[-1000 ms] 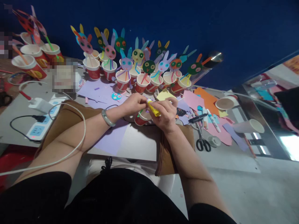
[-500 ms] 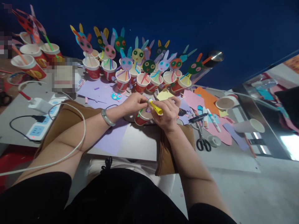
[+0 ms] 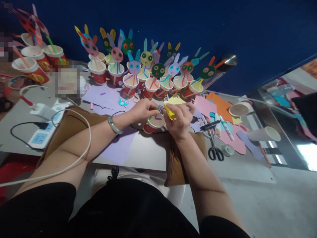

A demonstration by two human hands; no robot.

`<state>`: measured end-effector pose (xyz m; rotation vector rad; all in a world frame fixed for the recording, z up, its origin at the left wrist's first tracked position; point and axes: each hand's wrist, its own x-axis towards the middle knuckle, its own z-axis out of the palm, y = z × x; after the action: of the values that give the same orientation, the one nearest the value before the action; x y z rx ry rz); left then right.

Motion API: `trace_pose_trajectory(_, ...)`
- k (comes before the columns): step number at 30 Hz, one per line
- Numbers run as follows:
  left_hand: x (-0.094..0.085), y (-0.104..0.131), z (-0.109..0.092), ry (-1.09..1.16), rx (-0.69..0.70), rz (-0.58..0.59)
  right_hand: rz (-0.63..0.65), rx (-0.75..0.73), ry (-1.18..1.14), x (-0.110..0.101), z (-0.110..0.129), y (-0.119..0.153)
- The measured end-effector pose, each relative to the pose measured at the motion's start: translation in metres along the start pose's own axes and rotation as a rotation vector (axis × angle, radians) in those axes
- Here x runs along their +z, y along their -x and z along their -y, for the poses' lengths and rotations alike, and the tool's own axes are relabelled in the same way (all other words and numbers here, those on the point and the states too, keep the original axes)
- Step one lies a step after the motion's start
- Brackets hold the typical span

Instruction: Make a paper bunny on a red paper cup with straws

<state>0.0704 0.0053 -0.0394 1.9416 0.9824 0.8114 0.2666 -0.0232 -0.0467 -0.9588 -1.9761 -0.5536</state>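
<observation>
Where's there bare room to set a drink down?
Bare tabletop shows between the purple paper and the brown cloth at right, and in front of the scissors. Crowded: along the blue wall, where cups stand.

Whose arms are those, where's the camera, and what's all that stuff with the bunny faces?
There's no robot here! Those are a person's own bare arms. The camera sits on their head, looking forward and down, so you see what they might see.

The right hand holds a small yellow tube. The left hand pinches a thin strip above a red and white paper cup.

Behind are more cups, with bunny-like paper faces sticking up. On the table you can also spot purple paper, scissors and a power strip.
</observation>
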Motion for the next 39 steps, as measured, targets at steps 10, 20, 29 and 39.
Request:
trace_pose_trajectory(10, 0.0003, 0.0004, -0.0015, -0.008, -0.013, -0.001, 0.037, -0.143, -0.076, -0.0023, 0.0041, -0.0026)
trace_pose_trajectory(20, 0.0001, -0.0005, -0.0003, -0.001, -0.016, -0.001, 0.031, -0.09, -0.07, -0.0018, 0.0009, 0.0003)
trace_pose_trajectory(29, -0.0007, 0.0009, -0.0057, -0.014, -0.021, 0.01, 0.036, 0.05, -0.036, -0.0009, -0.0046, 0.0035)
trace_pose_trajectory(39, 0.001, 0.0008, -0.0013, -0.054, 0.008, 0.017, 0.077, -0.006, -0.039, 0.0014, -0.0009, 0.0025)
